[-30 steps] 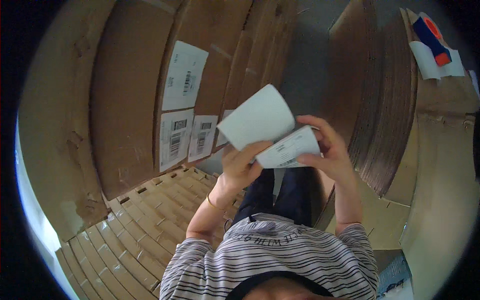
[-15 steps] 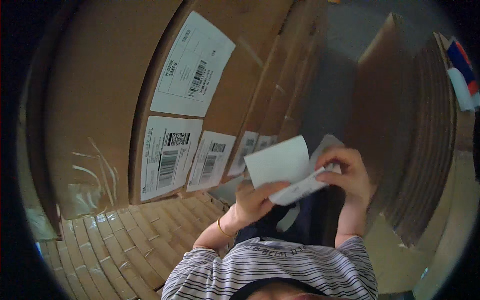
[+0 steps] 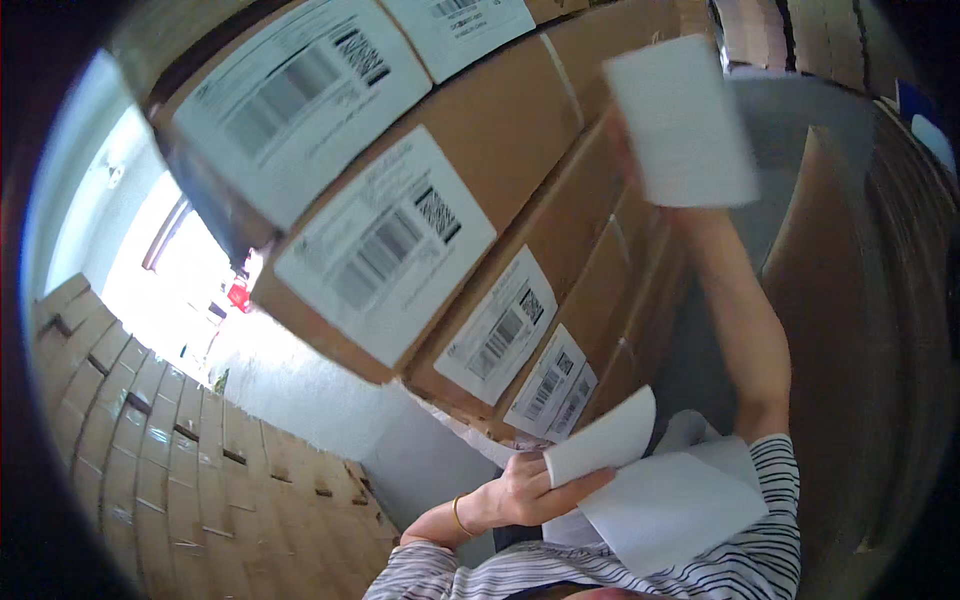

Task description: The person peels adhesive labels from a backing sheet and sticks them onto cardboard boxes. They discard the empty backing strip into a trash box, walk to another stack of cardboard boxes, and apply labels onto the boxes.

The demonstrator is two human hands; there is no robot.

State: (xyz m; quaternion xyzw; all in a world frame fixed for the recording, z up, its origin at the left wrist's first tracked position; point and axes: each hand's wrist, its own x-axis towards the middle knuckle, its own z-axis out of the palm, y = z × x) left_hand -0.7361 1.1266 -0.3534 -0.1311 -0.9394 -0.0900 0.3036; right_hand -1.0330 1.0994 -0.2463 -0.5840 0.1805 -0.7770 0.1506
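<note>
While the right hand (image 3: 640,150) is raised, grasping a white label (image 3: 680,120) against the stacked boxes (image 3: 520,130), the left hand (image 3: 525,492) clasps curled backing sheets (image 3: 650,480) near the chest.

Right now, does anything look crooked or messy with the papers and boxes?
Nothing looks damaged or spilled. The label sheet in the right hand is blurred, and the backing paper in the left hand curls upward. The stickers on the cardboard boxes sit flat.

left hand (image 3: 520,492) low, fingers pinched | right arm (image 3: 735,320) raised high
</note>
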